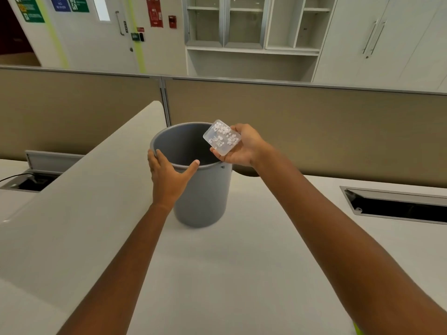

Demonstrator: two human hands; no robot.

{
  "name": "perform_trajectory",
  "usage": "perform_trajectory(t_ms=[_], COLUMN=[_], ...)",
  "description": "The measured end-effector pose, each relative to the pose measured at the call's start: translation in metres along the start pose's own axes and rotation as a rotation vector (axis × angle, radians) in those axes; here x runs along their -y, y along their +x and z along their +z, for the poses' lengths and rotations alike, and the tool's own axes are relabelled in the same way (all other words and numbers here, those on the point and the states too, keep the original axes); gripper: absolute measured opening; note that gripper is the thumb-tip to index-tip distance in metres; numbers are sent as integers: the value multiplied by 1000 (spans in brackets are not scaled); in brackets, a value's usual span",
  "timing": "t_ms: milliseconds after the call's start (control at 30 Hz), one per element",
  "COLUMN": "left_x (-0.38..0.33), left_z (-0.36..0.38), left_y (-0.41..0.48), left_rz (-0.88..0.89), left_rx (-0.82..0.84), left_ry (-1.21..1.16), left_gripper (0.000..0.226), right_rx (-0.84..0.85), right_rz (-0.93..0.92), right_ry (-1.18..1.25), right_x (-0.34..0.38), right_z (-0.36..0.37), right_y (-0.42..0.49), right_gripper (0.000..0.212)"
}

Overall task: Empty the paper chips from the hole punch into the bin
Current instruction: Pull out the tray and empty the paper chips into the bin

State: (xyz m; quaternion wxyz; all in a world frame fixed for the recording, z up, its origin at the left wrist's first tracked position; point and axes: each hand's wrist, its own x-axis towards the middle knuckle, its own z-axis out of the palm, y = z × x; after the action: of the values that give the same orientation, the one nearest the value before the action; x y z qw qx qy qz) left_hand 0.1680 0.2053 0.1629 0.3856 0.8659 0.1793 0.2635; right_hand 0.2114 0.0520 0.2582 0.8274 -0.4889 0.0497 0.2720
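Observation:
A round grey bin (205, 199) stands on the white desk (242, 274) in the middle of the view. My left hand (169, 175) grips its near rim, fingers on the left edge and thumb over the front edge. My right hand (244, 148) holds a clear plastic chip tray (222, 137) tilted over the bin's right rim. White paper chips (223, 135) lie scattered inside the tray. The hole punch body itself is out of sight.
A curved white divider panel (84, 189) rises along the left of the desk. Beige partition walls (314, 131) stand behind the bin. Open cable slots sit at the right (396, 206) and at the left (29, 182).

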Motion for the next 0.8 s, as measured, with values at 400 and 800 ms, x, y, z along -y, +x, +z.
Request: perform_trajectory(t_ms=[400, 800], left_x=[2, 2], left_z=[0, -2], left_y=[-1, -1], left_rz=[29, 27], left_rx=[1, 16], left_ry=[47, 44], left_gripper=[106, 106], right_rx=[-33, -102], right_rz=[-120, -198], right_ry=[-1318, -1233], right_x=[-31, -23], right_z=[57, 50], right_y=[39, 45], right_gripper=[37, 36])
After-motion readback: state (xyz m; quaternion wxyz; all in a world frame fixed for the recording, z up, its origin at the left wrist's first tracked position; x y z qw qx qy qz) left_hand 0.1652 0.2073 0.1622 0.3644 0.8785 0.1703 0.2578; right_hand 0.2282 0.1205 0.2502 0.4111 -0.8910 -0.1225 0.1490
